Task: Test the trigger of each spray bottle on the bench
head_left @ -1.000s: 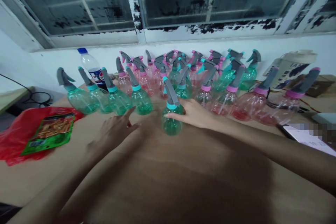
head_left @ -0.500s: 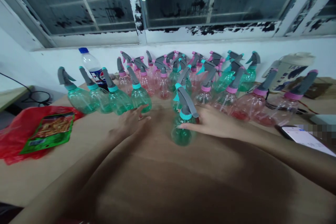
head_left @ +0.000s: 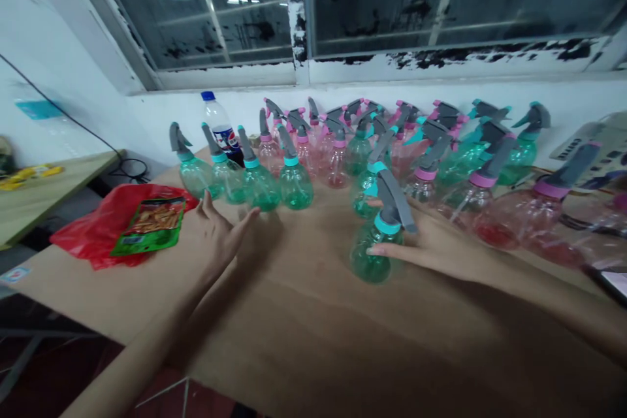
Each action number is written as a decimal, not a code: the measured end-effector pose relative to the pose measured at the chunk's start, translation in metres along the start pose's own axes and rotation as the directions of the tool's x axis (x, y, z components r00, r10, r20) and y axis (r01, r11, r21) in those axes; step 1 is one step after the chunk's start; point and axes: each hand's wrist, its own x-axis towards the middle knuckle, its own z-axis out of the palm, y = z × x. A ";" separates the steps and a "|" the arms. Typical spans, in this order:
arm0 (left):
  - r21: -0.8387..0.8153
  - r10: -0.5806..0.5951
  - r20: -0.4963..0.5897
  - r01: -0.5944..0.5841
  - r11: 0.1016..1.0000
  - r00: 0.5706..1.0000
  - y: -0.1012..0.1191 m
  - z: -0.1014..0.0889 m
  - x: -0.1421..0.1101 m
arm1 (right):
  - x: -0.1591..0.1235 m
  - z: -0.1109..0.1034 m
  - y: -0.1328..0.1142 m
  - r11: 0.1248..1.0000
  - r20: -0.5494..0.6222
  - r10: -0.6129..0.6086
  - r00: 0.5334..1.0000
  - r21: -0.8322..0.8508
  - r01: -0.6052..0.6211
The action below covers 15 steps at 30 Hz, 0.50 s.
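Observation:
My right hand (head_left: 431, 241) grips a green spray bottle (head_left: 371, 255) with a teal collar and grey trigger head, thumb across its front and the other fingers mostly hidden behind. My left hand (head_left: 218, 232) is open, fingers apart, just in front of a row of green spray bottles on the left. The closest of these are one green spray bottle (head_left: 259, 186) and another green spray bottle (head_left: 196, 173). A further green spray bottle (head_left: 296, 186) ends that row on the right. Behind the gripped bottle stands another green spray bottle (head_left: 365, 189), partly hidden.
Several pink spray bottles (head_left: 337, 166) crowd along the wall, with larger-looking pink ones (head_left: 512, 212) at right. A cola bottle (head_left: 225, 134) stands behind the left row. A red plastic bag (head_left: 93, 228) bears a snack packet (head_left: 151, 225). A phone (head_left: 612, 282) lies at the right edge.
The view has swung left, so things sit further right. My left hand has moved leftward along the green row, from its right end. My right hand still grips the green spray bottle.

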 end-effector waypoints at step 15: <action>-0.058 0.005 0.243 0.009 0.998 0.970 0.005 0.048 0.018 | 0.010 0.020 -0.001 0.890 -0.141 0.178 0.974 0.446 -0.098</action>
